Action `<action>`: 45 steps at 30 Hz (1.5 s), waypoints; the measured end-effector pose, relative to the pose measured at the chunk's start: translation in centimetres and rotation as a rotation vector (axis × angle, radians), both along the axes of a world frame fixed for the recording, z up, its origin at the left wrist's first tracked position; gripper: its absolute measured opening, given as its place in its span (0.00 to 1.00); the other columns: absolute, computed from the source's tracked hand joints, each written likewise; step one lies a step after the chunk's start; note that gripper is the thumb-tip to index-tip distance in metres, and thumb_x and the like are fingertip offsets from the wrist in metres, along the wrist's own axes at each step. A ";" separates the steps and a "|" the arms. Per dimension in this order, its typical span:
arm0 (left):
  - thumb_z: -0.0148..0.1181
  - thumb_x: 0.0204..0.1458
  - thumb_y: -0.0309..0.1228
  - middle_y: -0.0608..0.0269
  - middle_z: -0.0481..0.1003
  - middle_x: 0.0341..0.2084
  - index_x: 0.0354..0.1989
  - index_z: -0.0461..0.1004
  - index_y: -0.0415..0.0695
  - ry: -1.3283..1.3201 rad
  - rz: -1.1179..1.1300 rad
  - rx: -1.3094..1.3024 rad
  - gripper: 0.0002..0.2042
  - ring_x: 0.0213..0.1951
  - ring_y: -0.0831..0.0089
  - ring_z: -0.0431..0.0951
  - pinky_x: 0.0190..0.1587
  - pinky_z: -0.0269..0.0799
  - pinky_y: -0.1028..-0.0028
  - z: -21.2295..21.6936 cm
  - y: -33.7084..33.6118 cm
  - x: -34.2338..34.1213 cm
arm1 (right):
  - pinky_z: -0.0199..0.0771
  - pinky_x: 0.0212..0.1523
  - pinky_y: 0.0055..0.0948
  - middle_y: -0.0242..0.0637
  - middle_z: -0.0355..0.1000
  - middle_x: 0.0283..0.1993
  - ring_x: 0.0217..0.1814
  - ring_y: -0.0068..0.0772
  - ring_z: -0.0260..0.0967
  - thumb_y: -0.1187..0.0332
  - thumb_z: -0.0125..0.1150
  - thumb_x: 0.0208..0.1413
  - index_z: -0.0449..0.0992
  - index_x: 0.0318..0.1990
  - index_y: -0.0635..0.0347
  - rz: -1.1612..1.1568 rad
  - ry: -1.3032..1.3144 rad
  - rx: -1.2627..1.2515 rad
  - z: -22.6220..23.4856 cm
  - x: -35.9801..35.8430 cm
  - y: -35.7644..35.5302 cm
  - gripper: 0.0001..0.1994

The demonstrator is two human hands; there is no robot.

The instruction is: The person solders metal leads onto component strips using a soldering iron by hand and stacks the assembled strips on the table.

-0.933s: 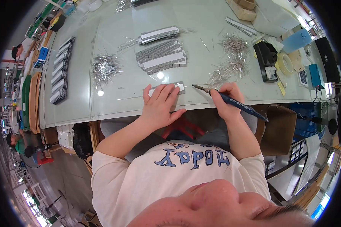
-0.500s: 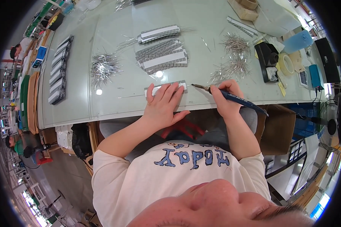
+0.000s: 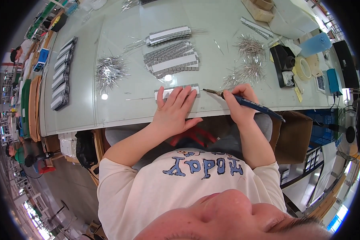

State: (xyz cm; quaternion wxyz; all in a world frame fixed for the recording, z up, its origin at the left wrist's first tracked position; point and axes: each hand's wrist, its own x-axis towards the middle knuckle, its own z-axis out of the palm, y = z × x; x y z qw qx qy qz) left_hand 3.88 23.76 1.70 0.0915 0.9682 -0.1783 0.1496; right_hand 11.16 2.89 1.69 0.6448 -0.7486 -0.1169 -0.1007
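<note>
My left hand [image 3: 173, 106] rests with spread fingers on a flat strip [image 3: 195, 90] of grey segments with a white band, near the table's front edge. In my right hand [image 3: 241, 105] is a soldering iron [image 3: 254, 105] with a dark blue handle, gripped between thumb and fingers. Its tip points left and lies just beyond the strip's right end; whether it touches anything there is too small to tell. A thin wire [image 3: 139, 99] sticks out from the strip's left end. Part of the strip is hidden under my left fingers.
Behind my hands lie stacked grey-and-white strips [image 3: 174, 63]. Heaps of thin wires lie left [image 3: 110, 71] and right [image 3: 251, 69]. More strips [image 3: 61, 82] line the left. A black soldering stand [image 3: 281, 66], a tape roll [image 3: 302, 67] and a blue bottle [image 3: 315, 44] stand at right.
The strip and my left hand have shifted very slightly to the right. The soldering iron in my right hand has barely moved.
</note>
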 end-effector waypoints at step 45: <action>0.60 0.41 0.57 0.62 0.64 0.54 0.57 0.65 0.44 0.001 -0.001 -0.033 0.37 0.55 0.66 0.64 0.62 0.37 0.49 0.0 0.1 0.0 | 0.54 0.24 0.14 0.23 0.63 0.22 0.23 0.10 0.56 0.77 0.65 0.46 0.66 0.27 0.59 -0.003 0.312 0.374 0.7 1.4 -1.0 0.10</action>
